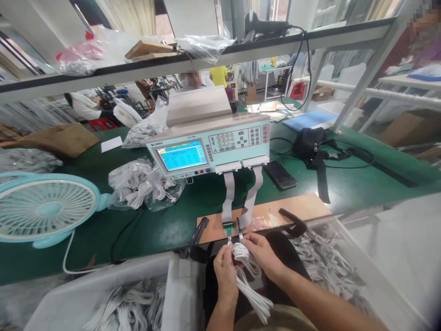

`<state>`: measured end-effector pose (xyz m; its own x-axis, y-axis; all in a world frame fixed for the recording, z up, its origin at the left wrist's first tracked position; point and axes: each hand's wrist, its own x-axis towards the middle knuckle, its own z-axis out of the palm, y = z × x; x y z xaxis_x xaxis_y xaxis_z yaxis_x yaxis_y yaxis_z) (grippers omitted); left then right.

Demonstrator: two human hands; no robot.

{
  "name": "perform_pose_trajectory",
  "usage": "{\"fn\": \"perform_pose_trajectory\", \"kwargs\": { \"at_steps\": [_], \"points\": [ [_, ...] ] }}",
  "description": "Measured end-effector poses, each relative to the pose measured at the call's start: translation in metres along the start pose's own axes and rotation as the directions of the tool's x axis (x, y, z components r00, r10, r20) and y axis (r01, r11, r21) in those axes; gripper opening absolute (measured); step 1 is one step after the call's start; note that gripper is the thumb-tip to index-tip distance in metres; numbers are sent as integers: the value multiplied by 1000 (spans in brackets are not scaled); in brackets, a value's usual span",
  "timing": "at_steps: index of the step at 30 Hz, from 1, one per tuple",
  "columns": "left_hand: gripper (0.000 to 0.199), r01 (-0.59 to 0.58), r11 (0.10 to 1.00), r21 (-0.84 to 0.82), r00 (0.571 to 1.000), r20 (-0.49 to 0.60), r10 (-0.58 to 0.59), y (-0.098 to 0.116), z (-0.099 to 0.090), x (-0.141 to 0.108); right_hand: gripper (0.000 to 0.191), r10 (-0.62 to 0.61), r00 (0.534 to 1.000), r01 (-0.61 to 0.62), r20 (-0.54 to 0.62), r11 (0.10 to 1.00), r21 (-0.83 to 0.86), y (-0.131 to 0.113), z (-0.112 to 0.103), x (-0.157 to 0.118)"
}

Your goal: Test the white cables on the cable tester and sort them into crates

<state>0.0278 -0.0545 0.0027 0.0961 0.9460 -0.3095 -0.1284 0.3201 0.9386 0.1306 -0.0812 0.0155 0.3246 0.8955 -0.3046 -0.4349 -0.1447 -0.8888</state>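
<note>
My left hand (224,271) pinches one white plug end of a coiled white cable (253,299) at the small green connector board (228,231). The other end of this cable is between the fingers of my right hand (262,250), at the second connector beside the board. Loops of the cable hang below and between both hands. From the two connectors, grey ribbon cables (227,195) run up to a cable tester (213,142) with a lit blue screen. Whether each plug is fully seated is too small to tell.
A wooden board (275,214) is held by black clamps (198,236) at the table edge. White bins of bundled cables stand left (165,266) and right (365,266). A blue fan (48,209), bagged cables (132,184), a phone (280,174) and a black bag (310,145) lie about.
</note>
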Motion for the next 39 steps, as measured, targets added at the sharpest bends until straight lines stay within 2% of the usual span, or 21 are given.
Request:
{"fn": "perform_pose_trajectory", "kwargs": {
  "at_steps": [12, 16, 23, 29, 32, 36, 39],
  "points": [
    [43, -2, 994, 112, 992, 129, -13, -1, -5, 2, 37, 23, 1000, -23, -15, 1000, -18, -4, 2, -2],
    [41, 25, 997, 69, 989, 142, -34, 4, -6, 4, 42, 8, 1000, -8, 11, 1000, 0, -1, 3, 0],
    [39, -21, 1000, -13, 988, 155, 23, 14, 0, 11, 47, -5, 999, 4, 52, 1000, 18, -2, 10, -2],
    [39, -23, 1000, 8, 989, 150, 21, 10, 0, 16, 46, -5, 1000, 3, 26, 998, 62, 4, 12, 0],
    [36, -72, 997, 16, 988, 142, 69, 8, 0, 18, 43, -40, 999, 40, -7, 999, 19, 10, 12, 4],
    [30, -134, 991, 22, 986, 105, 131, 7, 2, 7, 40, -173, 977, 158, -121, 979, -127, 20, 13, 1],
    [31, -101, 994, 48, 981, 174, 91, 7, 3, -10, 35, -145, 986, 125, -81, 970, -210, 19, -2, -11]
  ]
}}
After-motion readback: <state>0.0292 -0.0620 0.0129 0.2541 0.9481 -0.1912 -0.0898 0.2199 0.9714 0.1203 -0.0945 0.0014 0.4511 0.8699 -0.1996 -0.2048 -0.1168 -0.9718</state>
